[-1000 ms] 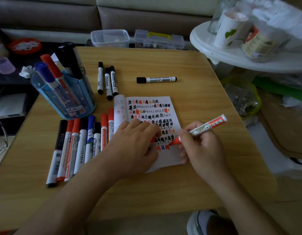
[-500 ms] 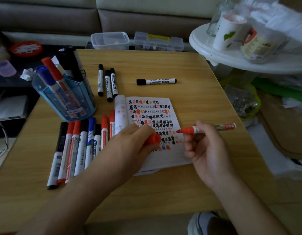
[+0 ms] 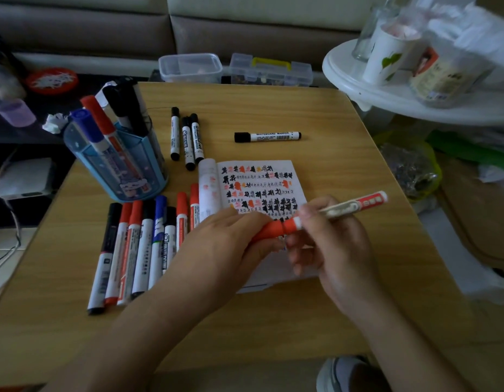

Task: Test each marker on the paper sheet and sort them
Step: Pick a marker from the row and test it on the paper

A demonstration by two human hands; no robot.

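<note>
Now capping the red marker

Left hand fingers are clamping the red cap; right hand fingers are pinching the red marker above the paper sheet. Pushing straight along the barrel is likely seating it; the row of markers is lying leftward.

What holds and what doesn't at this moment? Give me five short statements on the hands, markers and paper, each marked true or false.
1. The right hand holds a red marker. True.
2. The left hand lies flat on the paper sheet. False: it pinches the red cap at the marker's front end.
3. One black whiteboard marker lies alone beyond the sheet. True.
4. The blue pen holder is empty. False: several markers stand in it.
5. The row of markers left of the sheet is all black. False: it mixes red, black and blue.
</note>
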